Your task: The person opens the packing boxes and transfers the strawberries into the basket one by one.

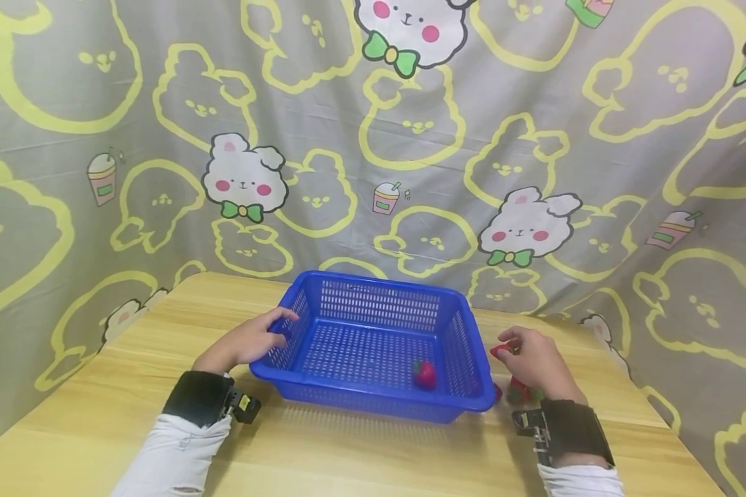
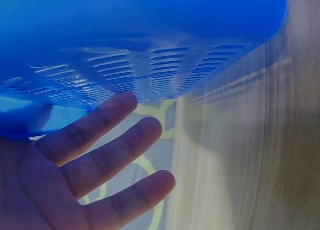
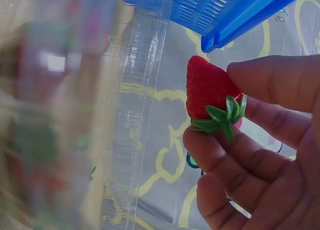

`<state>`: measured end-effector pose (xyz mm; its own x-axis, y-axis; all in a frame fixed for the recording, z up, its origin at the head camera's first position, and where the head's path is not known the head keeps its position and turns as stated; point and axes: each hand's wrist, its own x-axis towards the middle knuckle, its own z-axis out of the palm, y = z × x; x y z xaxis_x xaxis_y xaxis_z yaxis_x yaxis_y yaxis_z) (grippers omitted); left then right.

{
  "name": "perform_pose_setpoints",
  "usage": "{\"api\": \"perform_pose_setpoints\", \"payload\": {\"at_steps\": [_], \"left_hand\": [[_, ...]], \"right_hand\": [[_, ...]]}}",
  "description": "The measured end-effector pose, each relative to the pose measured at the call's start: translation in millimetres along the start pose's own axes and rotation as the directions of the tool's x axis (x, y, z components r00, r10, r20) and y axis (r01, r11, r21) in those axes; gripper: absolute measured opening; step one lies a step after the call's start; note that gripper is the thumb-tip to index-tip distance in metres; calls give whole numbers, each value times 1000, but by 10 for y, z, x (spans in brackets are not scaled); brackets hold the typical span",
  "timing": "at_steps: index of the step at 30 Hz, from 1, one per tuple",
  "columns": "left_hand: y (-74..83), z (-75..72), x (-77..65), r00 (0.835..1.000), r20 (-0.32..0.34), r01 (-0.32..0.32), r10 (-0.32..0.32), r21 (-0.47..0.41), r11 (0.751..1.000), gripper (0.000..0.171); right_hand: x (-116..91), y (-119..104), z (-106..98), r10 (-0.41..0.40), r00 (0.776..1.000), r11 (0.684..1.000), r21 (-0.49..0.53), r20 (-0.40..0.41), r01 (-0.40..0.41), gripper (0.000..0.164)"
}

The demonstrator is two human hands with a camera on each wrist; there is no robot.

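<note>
A blue plastic basket (image 1: pixel 373 397) with slotted walls stands on the table. One red strawberry (image 1: pixel 425 375) lies inside it, towards the front right. My left hand (image 1: pixel 255 338) holds the basket's left rim, thumb and one finger reaching over it; three fingers (image 2: pixel 120 165) extend along the outside in the left wrist view. Just beyond the right rim, my right hand (image 1: pixel 534 359) pinches a strawberry (image 3: pixel 207 87) between thumb and fingertips, its green leaves towards the palm. A clear plastic container (image 3: pixel 135 115) is beside that hand in the right wrist view, with blurred red and green contents.
More strawberries (image 1: pixel 521 391) are below my right hand, partly hidden by it and the wrist strap. The wooden table (image 1: pixel 323 462) extends around the basket. A patterned curtain (image 1: pixel 342 228) hangs directly behind the table.
</note>
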<state>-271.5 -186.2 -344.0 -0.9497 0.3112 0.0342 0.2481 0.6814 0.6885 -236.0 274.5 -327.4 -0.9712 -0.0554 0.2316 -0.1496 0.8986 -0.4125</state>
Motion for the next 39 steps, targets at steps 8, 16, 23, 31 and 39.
{"api": "perform_pose_setpoints", "payload": {"at_steps": [8,16,23,31,39], "left_hand": [[2,7,-13,1000,-14,-21,21,-4,1000,43],[-12,27,-10,1000,-18,-17,16,-14,1000,44],[-13,24,9,1000,-24,-16,15,-10,1000,43],[-15,32,0,1000,0,-7,7,1,1000,43],[-4,15,17,1000,-15,-18,18,9,1000,44]], "right_hand": [[13,-3,3,-3,1000,1000,4,-17,3,28],[2,-2,-18,-34,997,999,-12,-71,34,25],[10,-37,-42,-41,992,999,-12,-118,40,23],[-6,-67,-36,-46,979,999,0,-197,47,18],[-13,-109,-100,-23,979,1000,14,-201,26,20]]}}
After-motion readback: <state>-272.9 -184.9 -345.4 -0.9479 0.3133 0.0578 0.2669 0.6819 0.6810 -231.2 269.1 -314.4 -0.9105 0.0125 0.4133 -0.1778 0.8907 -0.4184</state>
